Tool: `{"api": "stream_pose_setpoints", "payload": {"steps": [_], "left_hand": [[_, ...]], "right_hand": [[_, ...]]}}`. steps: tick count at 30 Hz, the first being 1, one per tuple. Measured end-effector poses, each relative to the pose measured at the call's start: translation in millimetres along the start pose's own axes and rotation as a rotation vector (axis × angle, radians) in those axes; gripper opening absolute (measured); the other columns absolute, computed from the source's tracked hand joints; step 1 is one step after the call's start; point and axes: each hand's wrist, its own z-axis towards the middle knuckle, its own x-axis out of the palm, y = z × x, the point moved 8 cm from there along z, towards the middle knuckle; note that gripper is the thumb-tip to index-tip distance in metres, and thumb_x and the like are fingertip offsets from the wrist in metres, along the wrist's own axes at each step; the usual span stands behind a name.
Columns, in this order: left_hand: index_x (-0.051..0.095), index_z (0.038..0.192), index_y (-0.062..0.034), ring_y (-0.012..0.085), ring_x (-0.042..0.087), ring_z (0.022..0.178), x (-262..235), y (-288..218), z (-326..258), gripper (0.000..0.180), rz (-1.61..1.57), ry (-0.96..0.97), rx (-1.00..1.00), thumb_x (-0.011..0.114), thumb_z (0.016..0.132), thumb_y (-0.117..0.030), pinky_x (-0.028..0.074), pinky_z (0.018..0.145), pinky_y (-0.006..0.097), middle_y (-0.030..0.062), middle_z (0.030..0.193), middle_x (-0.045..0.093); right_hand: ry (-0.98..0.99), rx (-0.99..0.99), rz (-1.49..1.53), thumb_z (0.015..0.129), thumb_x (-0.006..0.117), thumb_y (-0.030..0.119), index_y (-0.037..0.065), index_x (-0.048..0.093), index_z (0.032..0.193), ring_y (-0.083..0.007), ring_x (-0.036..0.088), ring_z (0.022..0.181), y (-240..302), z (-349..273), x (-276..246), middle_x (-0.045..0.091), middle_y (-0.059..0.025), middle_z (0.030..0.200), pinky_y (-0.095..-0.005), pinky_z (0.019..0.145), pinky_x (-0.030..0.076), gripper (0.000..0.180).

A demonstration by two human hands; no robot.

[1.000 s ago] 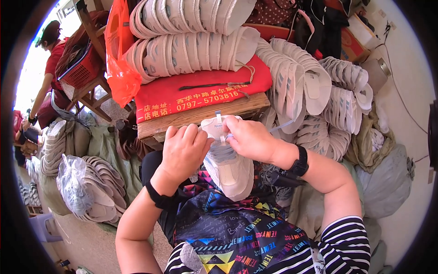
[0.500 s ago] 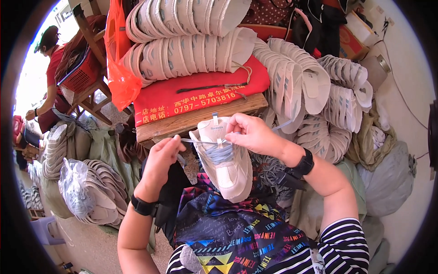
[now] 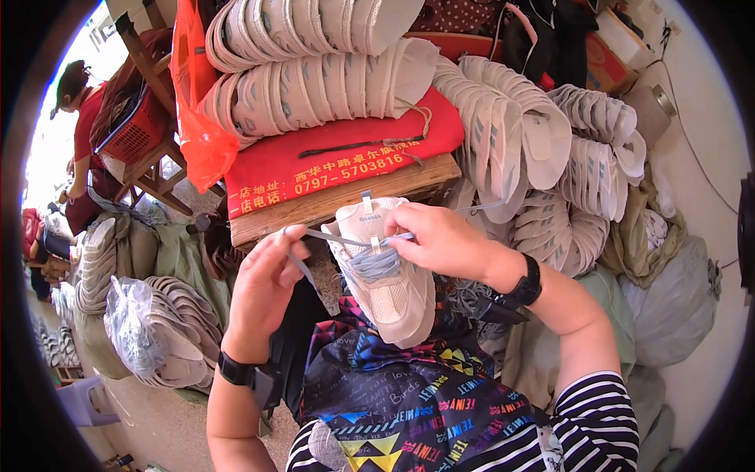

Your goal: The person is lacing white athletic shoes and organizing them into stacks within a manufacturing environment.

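A flat grey-blue fabric shoelace [image 3: 376, 266] is pinched by left hand [image 3: 263, 283] and right hand [image 3: 440, 240] at a cream mesh shoe upper [image 3: 391, 303], positioned over a black printed apron [image 3: 393, 401]; if pulled unevenly, it could be twisted.

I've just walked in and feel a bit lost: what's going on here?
A seated person is handling a pale shoe above their lap. The left hand holds a grey-blue lace out to the left, while the right hand pinches it beside the tongue. The lace already crosses the shoe's front, but no bow is tied. Beyond, stacked pale shoe uppers lie on a red cloth.
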Motion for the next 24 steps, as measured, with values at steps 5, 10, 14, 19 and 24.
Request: {"api": "stream_pose_setpoints", "payload": {"steps": [5, 10, 14, 19, 24], "left_hand": [[0.063, 0.121, -0.0021, 0.001, 0.042, 0.06, 45.1, -11.1, -0.8, 0.031, 0.926, 0.046, 0.456, 0.06, 0.09, -0.004, 0.035, 0.053, 0.018, 0.0021, 0.102, 0.067], [0.064, 0.106, -0.0048, 0.0233, 0.062, 0.076, 64.7, -2.3, -2.3, 0.027, 1.554, 0.067, 0.866, 0.07, 0.08, -0.007, 0.047, 0.067, 0.032, 0.0102, 0.106, 0.064], [0.063, 0.105, -0.0062, 0.0253, 0.061, 0.086, 72.9, -0.2, -8.0, 0.028, 1.624, 0.092, 0.996, 0.07, 0.078, -0.008, 0.046, 0.074, 0.036, 0.0078, 0.103, 0.063], [0.061, 0.091, -0.0054, 0.0261, 0.059, 0.079, 76.2, 4.0, -3.6, 0.018, 1.679, 0.166, 0.992, 0.071, 0.076, -0.004, 0.044, 0.069, 0.036, 0.0068, 0.088, 0.058], [0.06, 0.088, -0.0055, 0.0262, 0.058, 0.077, 77.7, 4.4, -3.8, 0.017, 1.632, 0.148, 0.979, 0.071, 0.075, -0.005, 0.044, 0.069, 0.037, 0.0064, 0.086, 0.056]], "right_hand": [[0.26, 0.139, -0.445, 0.085, 0.064, 0.023, 0.004, 0.06, 0.094, -0.0365, 0.061, 0.065, -1.7, 7.2, 18.5, 0.061, -0.0182, 0.071, -0.043, 0.063, 0.052, 0.022], [0.493, 0.593, 0.304, 0.083, 0.067, 0.025, 0.002, 0.067, 0.085, -0.0154, 0.052, 0.044, -16.2, 11.7, 28.7, 0.056, -0.0042, 0.059, -0.0301, 0.043, 0.043, 0.023], [0.453, 0.771, 0.684, 0.086, 0.062, 0.016, 0.005, 0.067, 0.096, -0.0036, 0.042, 0.042, -33.3, -6.6, 30.3, 0.052, 0.0024, 0.061, -0.02, 0.037, 0.035, 0.016], [0.396, 0.669, 0.439, 0.086, 0.062, 0.017, 0.003, 0.065, 0.098, -0.0058, 0.049, 0.046, -23.5, 3.9, 14.4, 0.055, 0.0006, 0.063, -0.0221, 0.04, 0.041, 0.019], [0.49, 0.548, 0.167, 0.083, 0.063, 0.018, 0.003, 0.066, 0.094, -0.0117, 0.056, 0.052, -21.5, 8.1, 20.5, 0.06, -0.004, 0.067, -0.0298, 0.047, 0.048, 0.019]]}}
